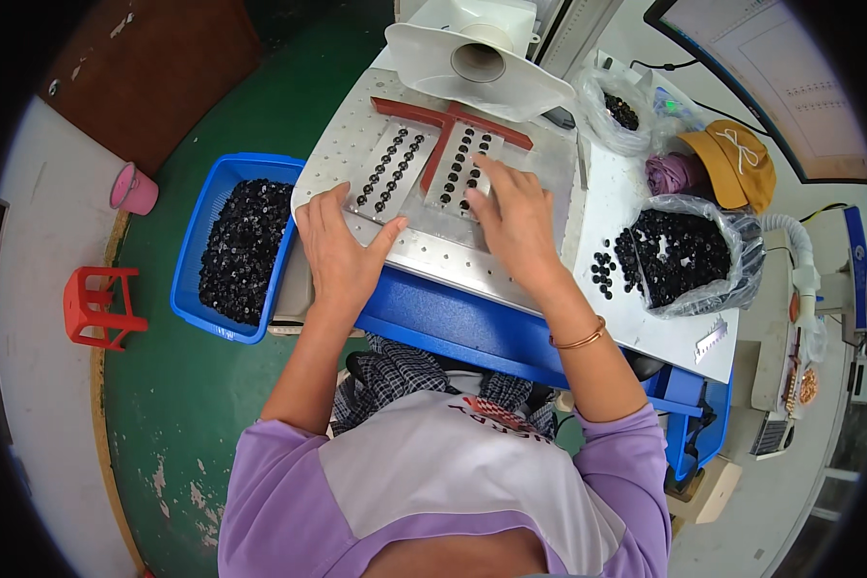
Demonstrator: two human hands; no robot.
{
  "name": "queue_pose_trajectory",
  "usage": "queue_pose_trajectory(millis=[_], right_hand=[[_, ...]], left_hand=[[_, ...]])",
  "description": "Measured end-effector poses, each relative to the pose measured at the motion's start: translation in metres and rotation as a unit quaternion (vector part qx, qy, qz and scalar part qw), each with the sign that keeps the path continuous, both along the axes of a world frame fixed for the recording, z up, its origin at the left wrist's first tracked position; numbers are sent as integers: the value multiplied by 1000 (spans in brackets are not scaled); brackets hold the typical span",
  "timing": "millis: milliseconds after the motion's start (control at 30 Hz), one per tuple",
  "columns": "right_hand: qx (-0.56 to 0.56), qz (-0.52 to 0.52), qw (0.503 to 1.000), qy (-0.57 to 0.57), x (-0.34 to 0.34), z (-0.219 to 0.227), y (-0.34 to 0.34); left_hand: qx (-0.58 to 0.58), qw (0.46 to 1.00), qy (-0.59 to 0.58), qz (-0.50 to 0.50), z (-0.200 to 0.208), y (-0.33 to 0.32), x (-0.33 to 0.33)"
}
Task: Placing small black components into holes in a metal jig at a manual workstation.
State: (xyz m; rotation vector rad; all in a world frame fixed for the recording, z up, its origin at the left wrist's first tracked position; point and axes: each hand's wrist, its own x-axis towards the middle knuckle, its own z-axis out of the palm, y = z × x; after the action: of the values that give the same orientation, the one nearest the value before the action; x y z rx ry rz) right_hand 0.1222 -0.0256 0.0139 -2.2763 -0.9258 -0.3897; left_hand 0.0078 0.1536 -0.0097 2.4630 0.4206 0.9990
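Two clear plates lie side by side on a perforated metal worktop (pixel 356 144), split by a red T-shaped bar (pixel 440 149). The left plate (pixel 387 178) and the right plate (pixel 459 175) each carry two rows of small round black pieces that look like buttons. My left hand (pixel 335 241) rests at the near left corner of the left plate, its fingers and thumb spread, holding nothing I can see. Over the right edge of the right plate is my right hand (pixel 515 217), index finger and thumb apart beside the black pieces. Its other fingers are loosely bent.
A blue basket (pixel 195 226) full of black pieces stands at the left. Over the worktop's far side hangs a white hood (pixel 424 67). On the right are a plastic bag (pixel 737 260) of black pieces, a smaller bag (pixel 597 106), a yellow cap (pixel 742 169) and a monitor (pixel 771 77).
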Motion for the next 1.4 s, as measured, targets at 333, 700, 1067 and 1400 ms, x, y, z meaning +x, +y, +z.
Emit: queue_pose_trajectory(millis=[333, 700, 1067, 1400], right_hand=[[205, 28, 938, 278, 48, -11, -14], [145, -41, 968, 202, 45, -4, 4], [141, 20, 977, 158, 45, -3, -18], [0, 53, 998, -28, 13, -3, -27]], left_hand=[[32, 999, -18, -24, 23, -6, -2], [61, 970, -48, -230, 15, -48, 37], [135, 969, -34, -205, 13, -53, 41], [115, 969, -22, -218, 16, -51, 43]])
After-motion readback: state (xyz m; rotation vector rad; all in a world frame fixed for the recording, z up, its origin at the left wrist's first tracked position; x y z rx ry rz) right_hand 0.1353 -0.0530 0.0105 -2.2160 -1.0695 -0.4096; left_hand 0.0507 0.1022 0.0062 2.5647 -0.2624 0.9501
